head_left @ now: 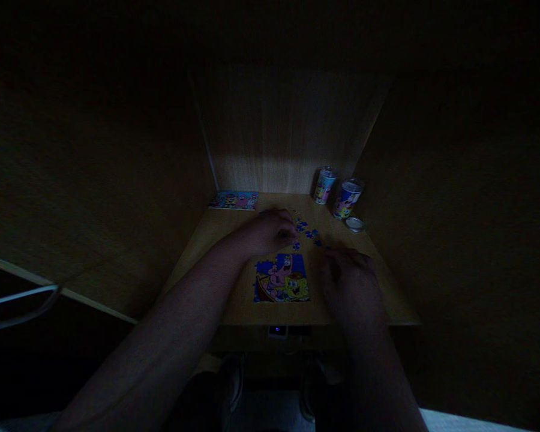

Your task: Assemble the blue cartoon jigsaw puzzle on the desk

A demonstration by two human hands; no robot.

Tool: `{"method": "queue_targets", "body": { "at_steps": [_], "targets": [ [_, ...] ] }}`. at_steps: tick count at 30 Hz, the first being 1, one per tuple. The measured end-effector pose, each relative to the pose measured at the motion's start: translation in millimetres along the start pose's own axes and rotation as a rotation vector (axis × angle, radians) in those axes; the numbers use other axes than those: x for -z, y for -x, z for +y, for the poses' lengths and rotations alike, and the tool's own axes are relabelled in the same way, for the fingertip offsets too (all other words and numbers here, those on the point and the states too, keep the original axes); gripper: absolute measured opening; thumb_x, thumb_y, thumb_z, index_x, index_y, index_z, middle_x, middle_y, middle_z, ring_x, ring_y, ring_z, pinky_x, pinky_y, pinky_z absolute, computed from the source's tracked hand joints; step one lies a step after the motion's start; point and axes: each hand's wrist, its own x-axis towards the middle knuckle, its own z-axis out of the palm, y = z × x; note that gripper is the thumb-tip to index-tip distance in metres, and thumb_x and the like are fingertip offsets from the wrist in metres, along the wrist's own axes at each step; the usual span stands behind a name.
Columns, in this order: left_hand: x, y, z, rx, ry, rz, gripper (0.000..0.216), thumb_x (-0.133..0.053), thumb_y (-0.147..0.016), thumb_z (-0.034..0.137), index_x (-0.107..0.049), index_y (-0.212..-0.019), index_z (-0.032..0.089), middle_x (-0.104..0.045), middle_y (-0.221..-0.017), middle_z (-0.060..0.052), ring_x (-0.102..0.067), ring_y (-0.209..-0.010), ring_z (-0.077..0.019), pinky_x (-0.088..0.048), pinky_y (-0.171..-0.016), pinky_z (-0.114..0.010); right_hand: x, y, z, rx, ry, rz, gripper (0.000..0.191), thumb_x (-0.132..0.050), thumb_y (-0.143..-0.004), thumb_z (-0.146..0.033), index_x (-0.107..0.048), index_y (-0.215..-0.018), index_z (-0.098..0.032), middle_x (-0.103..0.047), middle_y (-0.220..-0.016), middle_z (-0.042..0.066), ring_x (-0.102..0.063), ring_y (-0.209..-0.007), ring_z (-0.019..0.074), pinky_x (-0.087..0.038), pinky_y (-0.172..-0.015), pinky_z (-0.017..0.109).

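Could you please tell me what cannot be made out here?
Head view:
Anything within the left hand or right hand: hidden by their curled shape and darkness.
Printing on the flat blue jigsaw pieces: too small and dark.
Bare forearms: upper ends cut off by the bottom edge.

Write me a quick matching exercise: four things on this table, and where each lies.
1. part-built puzzle
2. loose pieces
3. round lid
4. flat cartoon picture

A. at the back left of the table
B. scattered just beyond the part-built puzzle
C. nearest the table's front edge
D. in front of a printed can, on the right

Pairs: 1-C, 2-B, 3-D, 4-A
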Motion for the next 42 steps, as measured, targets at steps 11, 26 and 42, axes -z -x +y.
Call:
{"method": "queue_targets", "body": {
  "at_steps": [11, 26, 42],
  "targets": [
    [5, 0, 3, 0.139, 0.117, -0.139, 0.006, -0.086, -0.089, 0.023, -0.081, -0.092, 0.021, -0.078, -0.095, -0.001, -0.072, -0.091, -0.0196, -0.052, -0.089, -0.032, 8, -1, -8, 0.403, -0.399, -0.282, 0.037, -0.060, -0.098, -0.005, -0.082, -0.112, -0.032, -0.084, -0.120, -0.001, -0.074, -0.112, 0.0238, -0.056, -0.104, 0.047],
    [40, 20, 0, 0.328, 0.282, -0.456, 0.011, -0.081, -0.087, 0.028, -0.086, -0.097, 0.028, -0.086, -0.095, 0.003, -0.077, -0.088, -0.0177, -0.053, -0.080, -0.025, 4, 1, -5, 0.355, -0.392, -0.259, 0.028, -0.062, -0.098, -0.009, -0.081, -0.104, -0.030, -0.083, -0.114, -0.001, -0.073, -0.109, 0.0241, -0.056, -0.102, 0.047],
    [34, 15, 11, 0.374, 0.156, -0.438, 0.013, -0.079, -0.085, 0.024, -0.085, -0.096, 0.023, -0.084, -0.093, 0.003, -0.074, -0.087, -0.0168, -0.049, -0.076, -0.023, 7, 1, -7, 0.359, -0.399, -0.266, 0.030, -0.063, -0.095, -0.005, -0.080, -0.104, -0.027, -0.082, -0.114, 0.002, -0.072, -0.109, 0.0245, -0.056, -0.101, 0.047]
  ]
}}
